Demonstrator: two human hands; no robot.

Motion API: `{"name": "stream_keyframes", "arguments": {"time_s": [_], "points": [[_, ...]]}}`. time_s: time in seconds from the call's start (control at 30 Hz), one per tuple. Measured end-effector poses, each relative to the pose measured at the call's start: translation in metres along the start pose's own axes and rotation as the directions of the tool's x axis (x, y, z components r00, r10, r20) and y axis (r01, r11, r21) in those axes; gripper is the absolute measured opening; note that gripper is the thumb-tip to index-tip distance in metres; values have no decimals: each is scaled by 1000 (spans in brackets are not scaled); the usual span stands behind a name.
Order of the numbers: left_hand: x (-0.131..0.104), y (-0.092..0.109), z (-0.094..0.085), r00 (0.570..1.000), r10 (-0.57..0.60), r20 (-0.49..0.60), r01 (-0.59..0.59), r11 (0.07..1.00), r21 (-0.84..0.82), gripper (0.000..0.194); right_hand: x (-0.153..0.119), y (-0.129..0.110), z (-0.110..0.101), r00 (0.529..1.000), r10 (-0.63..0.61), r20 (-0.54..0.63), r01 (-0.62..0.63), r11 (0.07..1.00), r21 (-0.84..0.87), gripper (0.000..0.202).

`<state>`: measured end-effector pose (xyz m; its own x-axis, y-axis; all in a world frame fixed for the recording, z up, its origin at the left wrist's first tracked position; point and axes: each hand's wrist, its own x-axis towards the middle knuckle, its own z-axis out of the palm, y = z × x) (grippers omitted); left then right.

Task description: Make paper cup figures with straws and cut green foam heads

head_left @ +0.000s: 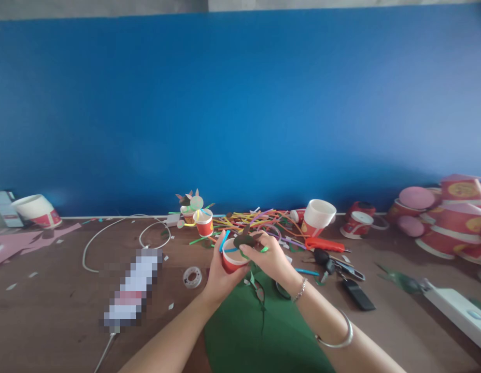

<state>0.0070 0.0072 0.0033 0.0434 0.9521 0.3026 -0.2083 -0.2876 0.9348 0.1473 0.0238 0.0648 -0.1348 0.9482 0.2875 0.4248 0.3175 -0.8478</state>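
Note:
My left hand (219, 277) is wrapped round a red and white paper cup (229, 264), its mouth tilted toward me. A blue strip (225, 240) stands up at the cup's left rim, and more blue shows across its top. Over the far right of the rim, my right hand (269, 257) pinches a dark green paper cutout (244, 240) with pointed ends. A bright green tip (265, 249) pokes out by the right fingers. Below the hands lies a large green paper sheet (252, 321), with thin dark scraps on it.
Behind the hands lie many coloured pipe cleaners or strips (240, 221) and a decorated cup figure (203, 224). Tape (192, 277) and a blurred-out phone (133, 287) are left. Stacked cups (318, 215), a red cutter (326, 244) and keys (357, 294) are right.

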Motion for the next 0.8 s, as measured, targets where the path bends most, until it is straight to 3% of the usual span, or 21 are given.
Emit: {"name": "stream_keyframes", "arguments": {"time_s": [0.13,0.3,0.43,0.57,0.8], "points": [[3,-1,-1,1000,-14,2,14,1000,-23,98,1,-4,-4,1000,-6,-15,6,1000,26,25],[6,-4,-4,987,-29,-159,37,998,45,91,1,-2,-8,997,62,51,-63,998,23,40],[7,-6,-6,979,-13,-203,31,996,84,89,2,6,-6,986,133,103,-143,986,91,34],[8,-5,-5,985,-7,-174,30,991,134,83,6,9,-4,991,122,52,-130,970,207,23],[6,2,-1,992,-36,-117,64,969,240,61,4,1,-7,998,26,60,-24,999,-26,27]]}}
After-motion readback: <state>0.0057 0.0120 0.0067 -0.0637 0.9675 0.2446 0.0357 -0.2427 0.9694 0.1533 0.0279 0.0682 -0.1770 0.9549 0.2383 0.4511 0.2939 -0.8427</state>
